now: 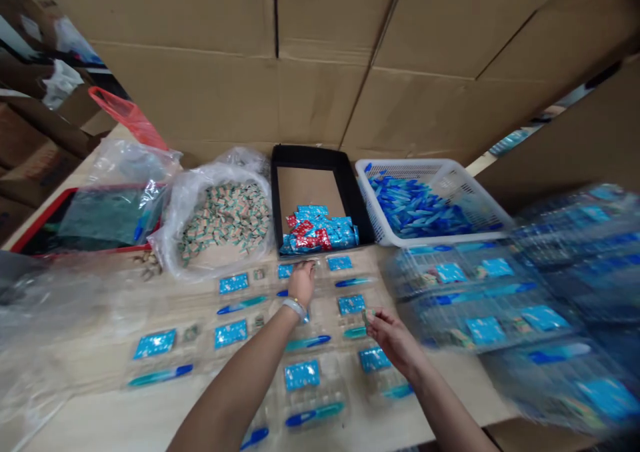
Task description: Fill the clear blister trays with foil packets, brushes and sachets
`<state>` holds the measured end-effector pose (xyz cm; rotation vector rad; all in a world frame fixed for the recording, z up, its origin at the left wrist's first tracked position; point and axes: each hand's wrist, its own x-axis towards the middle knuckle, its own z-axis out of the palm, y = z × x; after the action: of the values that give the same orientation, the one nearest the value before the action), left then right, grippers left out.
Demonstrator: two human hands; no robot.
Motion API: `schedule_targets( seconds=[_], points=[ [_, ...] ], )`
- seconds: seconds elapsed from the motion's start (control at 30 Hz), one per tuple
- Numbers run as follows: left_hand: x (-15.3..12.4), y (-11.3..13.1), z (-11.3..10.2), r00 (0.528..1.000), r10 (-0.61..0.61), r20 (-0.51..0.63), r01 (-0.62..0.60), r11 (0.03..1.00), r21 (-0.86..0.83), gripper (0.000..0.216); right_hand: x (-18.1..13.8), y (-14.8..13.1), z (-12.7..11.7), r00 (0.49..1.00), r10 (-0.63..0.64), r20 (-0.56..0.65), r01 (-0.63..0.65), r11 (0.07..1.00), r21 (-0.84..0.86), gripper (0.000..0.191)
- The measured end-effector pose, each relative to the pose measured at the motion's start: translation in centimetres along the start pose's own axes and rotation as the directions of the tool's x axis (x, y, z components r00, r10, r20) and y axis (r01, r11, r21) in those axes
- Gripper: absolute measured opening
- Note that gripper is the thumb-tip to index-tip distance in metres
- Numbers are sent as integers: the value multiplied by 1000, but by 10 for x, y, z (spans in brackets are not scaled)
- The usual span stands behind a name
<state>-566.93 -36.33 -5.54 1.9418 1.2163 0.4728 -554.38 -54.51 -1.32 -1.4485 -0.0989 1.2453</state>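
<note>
Left hand [301,281]: fingers flat, holding nothing, on a clear tray [300,269] below the black box [320,165].
Right hand [393,335]: pinching a small piece [367,317], upright.
Pens [307,342]: long axis left-right.

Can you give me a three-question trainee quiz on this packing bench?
1. True or false: the white plastic mesh basket holds blue pens.
2. What does the black rectangular tray hold: A red and blue packets, B scissors, C tape?
3. Which hand pinches a small item between its fingers?

Key: 1 true. 2 A. 3 the right hand; the left hand reaches to the clear blister trays near the black tray.
</note>
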Motion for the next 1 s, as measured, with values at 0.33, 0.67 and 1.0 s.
schedule_targets(
  seconds=[0.33,0.67,1.0],
  points=[
    [9,-13,23,985,158,67,-172,898,404,32,109,-42,-33,775,-597,207,448,289,-846,19],
    [9,-17,27,986,166,14,-159,910,383,32,157,-44,-26,772,-523,362,385,-69,-920,36],
    [1,-22,22,973,225,-47,-197,922,333,32,150,-35,-28,763,-602,237,307,15,-952,36]
  ],
)
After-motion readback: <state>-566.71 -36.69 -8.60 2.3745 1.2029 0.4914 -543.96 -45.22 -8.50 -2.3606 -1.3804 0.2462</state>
